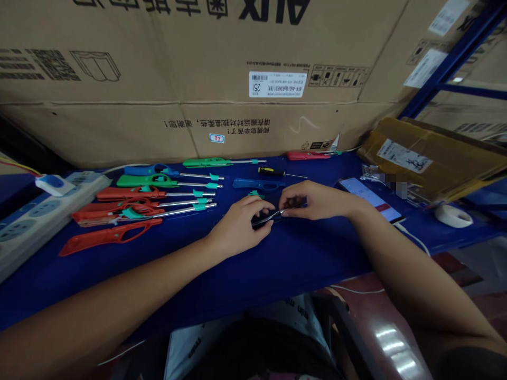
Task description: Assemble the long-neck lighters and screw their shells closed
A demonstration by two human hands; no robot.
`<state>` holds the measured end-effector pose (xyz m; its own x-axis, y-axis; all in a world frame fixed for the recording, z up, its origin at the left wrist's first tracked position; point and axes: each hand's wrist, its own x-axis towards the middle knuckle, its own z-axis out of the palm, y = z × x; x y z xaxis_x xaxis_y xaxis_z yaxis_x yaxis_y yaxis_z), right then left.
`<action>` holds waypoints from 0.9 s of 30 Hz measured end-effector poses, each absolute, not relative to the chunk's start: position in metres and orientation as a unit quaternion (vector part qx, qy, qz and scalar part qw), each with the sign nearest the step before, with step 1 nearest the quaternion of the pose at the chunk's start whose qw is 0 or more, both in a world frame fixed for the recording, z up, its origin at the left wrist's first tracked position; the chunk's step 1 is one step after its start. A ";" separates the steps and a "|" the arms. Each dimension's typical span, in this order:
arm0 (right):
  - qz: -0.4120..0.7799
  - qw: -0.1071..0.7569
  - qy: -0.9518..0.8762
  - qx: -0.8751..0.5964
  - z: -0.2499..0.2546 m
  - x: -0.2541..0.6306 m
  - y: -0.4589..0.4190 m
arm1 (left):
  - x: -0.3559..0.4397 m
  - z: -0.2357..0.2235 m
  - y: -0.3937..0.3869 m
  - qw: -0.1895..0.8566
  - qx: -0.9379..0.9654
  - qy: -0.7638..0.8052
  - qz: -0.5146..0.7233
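Dark lighter part [278,216] sits between the two hands, over the middle of the blue table [301,258]; the fingers hide much of it, so its full outline cannot be told. The left hand [243,224] is curled, thumb and fingers pinching the part's left end. The right hand [311,200] has its fingertips drawn together, pinching the other end.

Room to move lies on the near side of the hands, where the blue surface stretches between the forearms to the front edge. At the back, a cardboard wall [222,87] closes off the table. On the left, one power strip [43,208] runs along the surface; on the right, one lit phone [370,198] lies beside the right forearm, with one taped box [451,158] beyond it. The far side is tighter: one blue shell [253,183] and one screwdriver [271,171] lie just past the hands.

Five lighters with metal rods lie in a row on the left: one blue lighter [146,170], one green lighter [146,181] and three red lighters [124,193]. One red shell [99,240] lies on their near side. Along the cardboard lie two more pieces, one green [206,162] and one red [307,155].
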<state>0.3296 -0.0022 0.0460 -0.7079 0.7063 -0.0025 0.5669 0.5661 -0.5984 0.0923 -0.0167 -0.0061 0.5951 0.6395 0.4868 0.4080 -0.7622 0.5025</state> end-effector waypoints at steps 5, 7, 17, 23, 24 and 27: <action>0.290 0.121 -0.878 -0.361 0.045 0.328 -0.003 | 0.093 -0.008 -0.016 0.186 0.867 0.299 0.354; 0.290 0.121 -0.879 -0.358 0.044 0.327 -0.003 | 0.093 -0.010 -0.016 0.185 0.865 0.303 0.355; 0.259 0.152 -0.893 -0.337 0.035 0.320 -0.003 | 0.094 -0.012 -0.015 0.242 0.830 0.333 0.376; 0.240 0.157 -0.900 -0.328 0.031 0.317 -0.002 | 0.096 -0.010 -0.015 0.252 0.837 0.326 0.360; 0.232 0.161 -0.900 -0.331 0.030 0.316 -0.002 | 0.095 -0.009 -0.016 0.244 0.844 0.327 0.348; 0.212 0.176 -0.900 -0.337 0.026 0.316 0.000 | 0.092 0.002 -0.016 0.201 0.875 0.331 0.292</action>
